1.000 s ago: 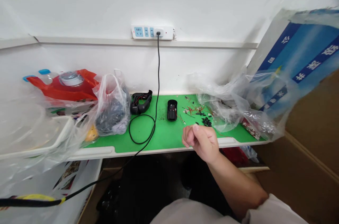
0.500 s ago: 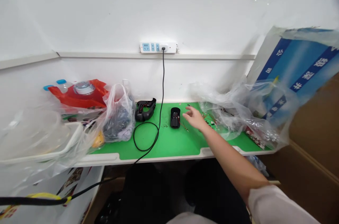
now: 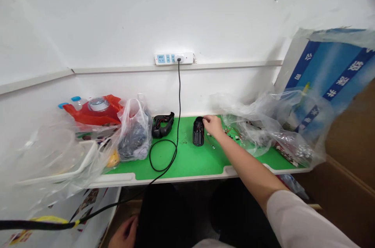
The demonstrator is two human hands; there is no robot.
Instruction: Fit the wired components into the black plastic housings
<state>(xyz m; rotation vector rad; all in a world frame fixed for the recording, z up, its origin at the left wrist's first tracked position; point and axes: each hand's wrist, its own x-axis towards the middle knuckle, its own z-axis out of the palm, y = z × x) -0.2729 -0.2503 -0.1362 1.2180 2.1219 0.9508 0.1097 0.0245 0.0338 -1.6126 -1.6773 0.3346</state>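
My right hand (image 3: 213, 125) reaches over the green mat and pinches the upper right edge of a black plastic case (image 3: 198, 132). The case is open on top, with long parallel compartments inside, and it tilts slightly. A thin wire runs from it to a small part (image 3: 213, 147) lying on the mat. My left hand (image 3: 124, 235) is low beside my leg, partly cut off by the frame's bottom edge; its fingers look curled but are mostly hidden. Farther left on the mat lies a black curved plastic housing (image 3: 163, 125) with red wires.
A black cable (image 3: 179, 95) drops from the power strip (image 3: 174, 58) and loops on the mat. Clear plastic bags (image 3: 258, 123) and loose wires (image 3: 234, 134) lie at right. A knotted bag (image 3: 134, 131), a red bag (image 3: 90, 113) and a white tray (image 3: 88, 158) stand at left.
My right hand has moved left onto the black case, closing its fingers on the edge; the case now looks tilted. My left hand has come into view at the bottom. The view has shifted slightly.
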